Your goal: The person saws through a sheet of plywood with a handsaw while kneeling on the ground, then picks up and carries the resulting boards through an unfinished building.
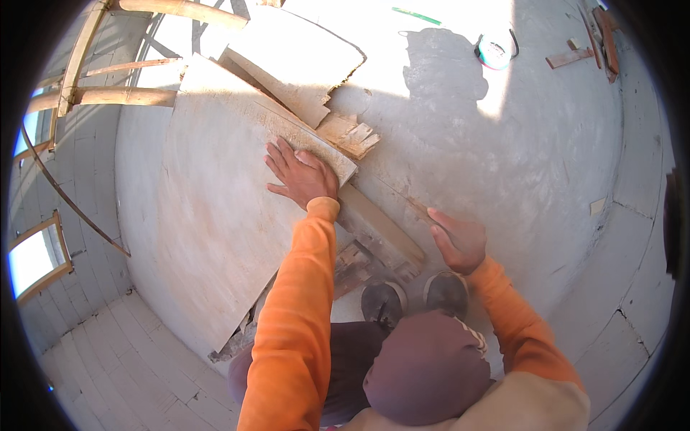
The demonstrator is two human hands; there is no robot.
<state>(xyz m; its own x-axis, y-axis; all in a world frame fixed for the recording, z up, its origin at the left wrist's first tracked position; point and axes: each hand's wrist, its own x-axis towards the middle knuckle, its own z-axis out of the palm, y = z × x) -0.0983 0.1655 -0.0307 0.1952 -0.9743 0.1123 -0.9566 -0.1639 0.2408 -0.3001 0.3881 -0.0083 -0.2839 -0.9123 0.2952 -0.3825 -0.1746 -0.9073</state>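
Observation:
My left hand [305, 172], fingers spread, presses flat on a large pale plywood sheet [223, 187] near its right-hand corner. Under that corner a long wooden beam [377, 223] slants down toward my feet. My right hand [458, 241] is closed around a slim brownish tool [418, 207]. A thin line like a narrow blade runs from it toward the plywood corner; its exact kind is hard to make out. Just beyond the left hand sits a splintered piece of plywood [348, 135].
Another broken plywood sheet [295, 57] lies at the far side. On the concrete floor are a round white-and-teal item [494, 52], a green strip [417, 14] and wood scraps [571, 57]. Bamboo poles [126, 96] stand at left. My shoes [445, 293] are close to the beam.

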